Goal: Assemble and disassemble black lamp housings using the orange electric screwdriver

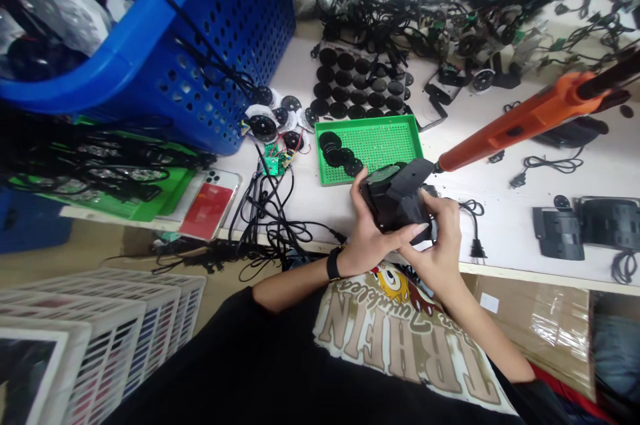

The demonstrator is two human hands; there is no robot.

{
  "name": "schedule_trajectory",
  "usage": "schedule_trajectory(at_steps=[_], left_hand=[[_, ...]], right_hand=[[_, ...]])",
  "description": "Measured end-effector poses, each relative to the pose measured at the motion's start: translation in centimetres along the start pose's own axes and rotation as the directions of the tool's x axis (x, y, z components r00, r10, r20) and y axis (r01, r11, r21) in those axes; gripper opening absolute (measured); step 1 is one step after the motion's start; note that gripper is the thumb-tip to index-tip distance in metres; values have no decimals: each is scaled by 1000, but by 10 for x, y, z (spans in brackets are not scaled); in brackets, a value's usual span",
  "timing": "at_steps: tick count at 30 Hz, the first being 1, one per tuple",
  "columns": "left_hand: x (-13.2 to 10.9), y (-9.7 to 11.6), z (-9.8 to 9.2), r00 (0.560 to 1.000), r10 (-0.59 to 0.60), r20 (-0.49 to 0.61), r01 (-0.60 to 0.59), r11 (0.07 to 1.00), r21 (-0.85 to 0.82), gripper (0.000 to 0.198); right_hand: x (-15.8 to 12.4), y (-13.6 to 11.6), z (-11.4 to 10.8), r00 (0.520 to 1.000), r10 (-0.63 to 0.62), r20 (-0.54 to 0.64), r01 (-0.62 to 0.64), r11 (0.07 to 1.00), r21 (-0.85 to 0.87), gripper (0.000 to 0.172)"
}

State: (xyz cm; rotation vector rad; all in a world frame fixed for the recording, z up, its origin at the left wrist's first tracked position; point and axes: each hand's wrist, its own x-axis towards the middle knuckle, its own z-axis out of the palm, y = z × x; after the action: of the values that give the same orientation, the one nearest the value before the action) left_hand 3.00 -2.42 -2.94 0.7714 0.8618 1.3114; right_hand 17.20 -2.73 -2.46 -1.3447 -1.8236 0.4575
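Note:
Both of my hands hold a black plastic housing [400, 202] over the front edge of the table. My left hand [367, 228] wraps its left side, with the thumb lying across the near face. On the other side, my right hand [440, 232] grips the housing's right and lower edge. The tip of an orange electric screwdriver [515, 125] is at the upper right of the housing; no hand of mine is on the tool. Just beyond the housing is a green perforated tray [370, 122] with several black discs [333, 145] and small screws in it.
A blue basket [225, 18] full of parts stands at the left. Rows of black discs [357, 85] and tangled cables [385, 18] lie farther back. Black cords [270, 212] and a red phone [207, 208] are left of my hands. Black housings [557, 232] sit at the right.

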Motion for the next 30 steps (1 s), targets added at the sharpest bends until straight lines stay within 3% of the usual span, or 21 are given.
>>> schedule_trajectory(at_steps=[9,14,17,19,25,30], left_hand=[[-6,4,6,1000,-29,1,29,993,-112,124],[-2,-2,6,985,-59,-164,35,989,-145,109],[6,2,1,945,-205,-255,143,960,-240,91],[13,9,-2,926,-279,-255,197,932,-304,77],[27,21,-9,930,-335,-154,248,877,-411,39],[28,21,-15,911,-380,-162,275,851,-447,29]], right_hand=[[0,1,-4,1000,-22,16,21,999,45,62],[-2,1,3,996,-82,41,85,995,-57,73],[1,2,6,989,-75,124,85,993,-76,85],[3,4,6,984,-81,158,87,996,-35,87],[9,5,5,987,-144,69,141,989,40,67],[7,9,3,990,-141,-9,142,990,27,51]])
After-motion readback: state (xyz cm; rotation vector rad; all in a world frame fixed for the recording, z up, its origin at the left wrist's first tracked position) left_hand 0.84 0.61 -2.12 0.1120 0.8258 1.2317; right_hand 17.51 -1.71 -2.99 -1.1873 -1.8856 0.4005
